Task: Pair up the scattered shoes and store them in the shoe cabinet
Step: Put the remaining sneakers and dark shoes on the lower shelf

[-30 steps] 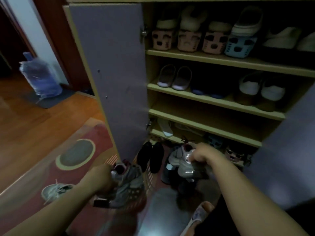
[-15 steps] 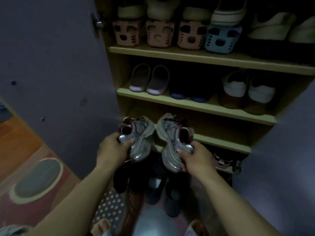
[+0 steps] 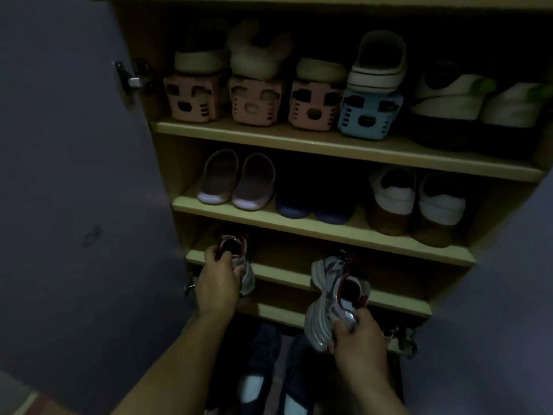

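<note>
Sneakers fill both hands before the open shoe cabinet (image 3: 317,226): left hand (image 3: 217,284) has its grip curled round one grey sneaker (image 3: 239,259) at the third shelf's edge, right hand (image 3: 359,333) pinches the other sneaker (image 3: 332,295) lower down.

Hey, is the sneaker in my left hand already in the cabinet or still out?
Partly in. The left hand holds the sneaker at the third shelf, its heel overhanging the edge.

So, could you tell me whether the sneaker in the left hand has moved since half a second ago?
Yes. The left sneaker has gone forward and up onto the third shelf, away from the right sneaker, which it was beside before.
</note>
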The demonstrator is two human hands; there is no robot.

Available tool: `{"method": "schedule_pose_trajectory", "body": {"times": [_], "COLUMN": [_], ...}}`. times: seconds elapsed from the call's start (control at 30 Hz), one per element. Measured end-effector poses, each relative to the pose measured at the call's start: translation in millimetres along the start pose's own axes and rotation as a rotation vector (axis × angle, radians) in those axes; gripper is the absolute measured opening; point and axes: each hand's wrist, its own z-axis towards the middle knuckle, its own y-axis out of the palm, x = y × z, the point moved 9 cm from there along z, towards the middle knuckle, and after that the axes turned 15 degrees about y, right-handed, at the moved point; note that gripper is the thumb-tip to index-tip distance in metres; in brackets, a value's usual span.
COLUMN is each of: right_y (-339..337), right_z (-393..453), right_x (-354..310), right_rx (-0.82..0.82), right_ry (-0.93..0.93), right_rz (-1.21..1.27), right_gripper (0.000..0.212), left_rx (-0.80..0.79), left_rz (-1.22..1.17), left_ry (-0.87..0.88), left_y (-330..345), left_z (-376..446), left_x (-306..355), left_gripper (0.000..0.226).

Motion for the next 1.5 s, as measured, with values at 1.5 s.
{"method": "schedule_pose_trajectory", "body": {"times": [1.5], "right_y": [252.3], "right_z": [112.9], "right_x": [-161.2], "right_rx": [0.048], "right_ry": [-0.139], "right_rz": [-0.322], "right_gripper": [0.058], "left_rx": [-0.130], "left_rz": [-0.071], "left_ry": [-0.019], "left_y": [96.0], "left_z": [29.3], "left_x": [-108.8], "left_gripper": [0.078]}}
